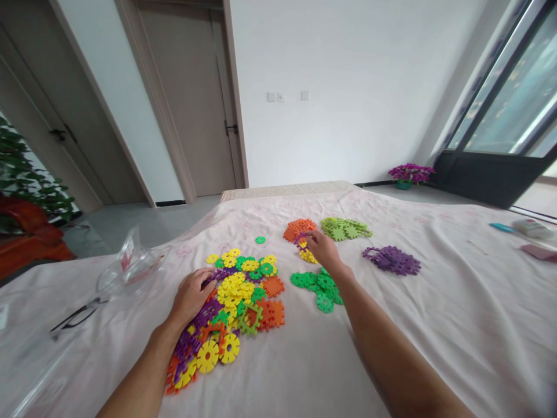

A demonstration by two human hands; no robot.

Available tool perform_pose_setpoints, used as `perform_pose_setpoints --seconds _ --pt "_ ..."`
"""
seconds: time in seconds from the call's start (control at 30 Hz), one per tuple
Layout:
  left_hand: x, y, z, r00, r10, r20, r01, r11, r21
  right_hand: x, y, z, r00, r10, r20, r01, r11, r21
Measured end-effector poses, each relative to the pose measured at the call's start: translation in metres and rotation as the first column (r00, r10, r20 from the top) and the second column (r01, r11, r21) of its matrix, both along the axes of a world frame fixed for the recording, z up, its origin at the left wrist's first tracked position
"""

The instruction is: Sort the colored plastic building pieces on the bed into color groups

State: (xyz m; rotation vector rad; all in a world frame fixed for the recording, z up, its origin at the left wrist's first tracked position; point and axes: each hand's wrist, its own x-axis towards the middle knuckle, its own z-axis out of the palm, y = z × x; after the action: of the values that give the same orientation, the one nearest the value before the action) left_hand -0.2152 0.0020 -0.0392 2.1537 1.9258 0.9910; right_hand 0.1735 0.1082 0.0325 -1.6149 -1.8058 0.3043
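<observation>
My left hand is at the left edge of a mixed pile of plastic building pieces, its fingers closed on a purple interlocking piece. Yellow flower discs, orange squares and green discs lie heaped beside it. My right hand pinches a purple interlocking piece over a small group of yellow discs. Sorted heaps surround that hand: orange squares behind, light green squares to the back right, green discs in front, and purple pieces to the right.
A pale patterned cloth covers the work surface. One green disc lies alone. Clear plastic packaging and eyeglasses are at left. A blue item and a reddish block sit at far right.
</observation>
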Motion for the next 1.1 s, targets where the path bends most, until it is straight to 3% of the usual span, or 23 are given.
perform_pose_setpoints --seconds 0.13,0.3,0.4,0.53,0.83,1.0,1.1 --pt "-0.002 0.002 -0.003 1.000 0.020 -0.018 -0.021 1.000 -0.009 0.056 0.009 0.000 0.968 -0.228 0.101 0.240 0.962 -0.132" --pt "0.000 0.001 -0.002 0.999 0.023 -0.033 -0.024 1.000 -0.011 0.113 0.006 0.003 0.873 -0.369 0.319 0.432 0.888 -0.157" --pt "0.001 0.000 -0.001 0.998 0.028 -0.049 -0.029 1.000 -0.011 0.143 0.001 0.000 0.798 -0.397 0.454 0.487 0.868 -0.098" --pt "0.001 0.000 -0.001 0.997 0.034 -0.063 -0.035 0.999 -0.008 0.169 -0.004 -0.016 0.732 -0.412 0.542 0.472 0.881 0.032" --pt "0.004 -0.004 0.006 0.996 0.045 -0.081 -0.046 0.999 -0.003 0.174 -0.009 -0.044 0.719 -0.508 0.474 0.445 0.860 0.248" --pt "0.009 -0.011 0.015 0.975 0.149 -0.164 -0.142 0.988 0.054 0.160 -0.015 -0.038 0.753 -0.544 0.370 0.411 0.828 0.381" --pt "0.011 -0.014 0.021 0.966 0.145 -0.213 -0.117 0.984 0.137 0.141 -0.019 -0.029 0.815 -0.454 0.360 0.314 0.868 0.385"
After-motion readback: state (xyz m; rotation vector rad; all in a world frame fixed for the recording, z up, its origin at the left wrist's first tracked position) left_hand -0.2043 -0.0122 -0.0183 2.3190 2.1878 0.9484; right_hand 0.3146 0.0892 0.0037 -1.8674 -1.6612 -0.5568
